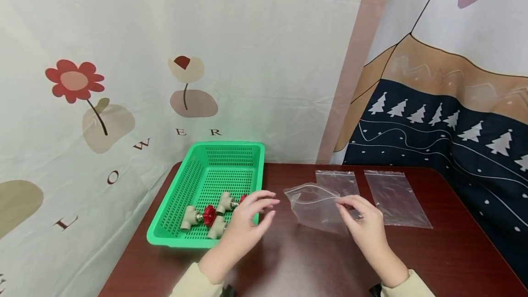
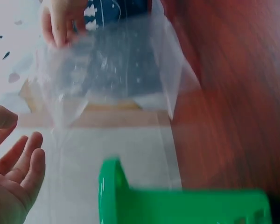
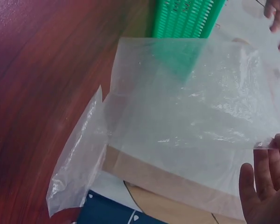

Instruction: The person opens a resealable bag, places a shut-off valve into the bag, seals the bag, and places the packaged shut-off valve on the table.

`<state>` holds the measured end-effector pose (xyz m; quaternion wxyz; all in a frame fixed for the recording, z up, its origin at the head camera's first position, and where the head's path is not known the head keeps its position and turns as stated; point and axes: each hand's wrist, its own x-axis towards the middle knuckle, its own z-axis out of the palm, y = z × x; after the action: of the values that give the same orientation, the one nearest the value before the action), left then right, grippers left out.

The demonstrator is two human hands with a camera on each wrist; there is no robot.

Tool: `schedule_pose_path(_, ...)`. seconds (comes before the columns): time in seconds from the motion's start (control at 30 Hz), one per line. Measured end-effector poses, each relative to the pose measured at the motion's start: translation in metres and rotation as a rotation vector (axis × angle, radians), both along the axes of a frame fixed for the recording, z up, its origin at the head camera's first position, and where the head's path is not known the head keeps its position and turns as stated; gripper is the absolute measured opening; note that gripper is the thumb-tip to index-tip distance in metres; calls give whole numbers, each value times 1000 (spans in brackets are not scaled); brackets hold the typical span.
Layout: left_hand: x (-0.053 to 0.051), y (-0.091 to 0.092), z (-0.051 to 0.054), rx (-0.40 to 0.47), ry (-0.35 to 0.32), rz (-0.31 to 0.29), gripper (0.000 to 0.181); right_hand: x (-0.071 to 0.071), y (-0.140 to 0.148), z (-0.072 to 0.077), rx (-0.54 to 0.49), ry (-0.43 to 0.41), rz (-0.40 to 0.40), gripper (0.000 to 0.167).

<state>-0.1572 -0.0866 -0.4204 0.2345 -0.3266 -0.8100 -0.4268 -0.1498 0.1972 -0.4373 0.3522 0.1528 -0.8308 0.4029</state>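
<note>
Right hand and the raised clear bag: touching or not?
Touching. The right wrist view shows it plainly: the right hand pinches the raised clear bag at its edge.

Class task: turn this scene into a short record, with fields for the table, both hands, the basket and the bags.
Table: dark reddish-brown
Right hand: pinches the edge of a clear bag, its mouth gaping
Left hand: thumb and fingers apart, holding nothing
Green basket: holds at least three tan valves, two red handles showing
Other bags: two, clear, lying on the table
</note>
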Motion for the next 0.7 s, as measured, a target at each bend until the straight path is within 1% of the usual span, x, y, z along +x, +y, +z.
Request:
schedule_pose_path(0.03,-1,-6,1,-9,-29,24,25,0,1,1,-11,0,1,22)
schedule_pose_path(0.1,-1,-19,3,-59,-99,63,24,-1,5,1,-31,13,7,22)
schedule_pose_path(0.17,-2,-34,6,-123,-208,85,23,-2,7,1,-59,20,16,23)
schedule_pose_path(0.23,-5,-50,9,-182,-329,81,23,-3,9,1,-81,27,16,24)
schedule_pose_path(0.3,-10,-67,12,-195,-450,66,23,-3,9,2,-94,34,9,25)
schedule_pose_path(0.33,-13,-76,14,-202,-499,69,24,-2,9,4,-97,35,3,25)
schedule_pose_path(0.4,-22,-94,19,-224,-558,75,26,0,8,8,-101,43,-5,25)
schedule_pose_path(0.47,-31,-112,25,-258,-601,88,29,3,6,15,-110,47,-4,24)
schedule_pose_path(0.53,-41,-128,30,-318,-616,94,32,8,3,22,-114,44,-1,23)
schedule_pose_path(0.6,-50,-142,33,-374,-649,81,35,12,1,29,-114,38,2,22)
schedule_pose_path(0.7,-64,-156,33,-461,-731,68,37,15,0,35,-104,27,-4,21)
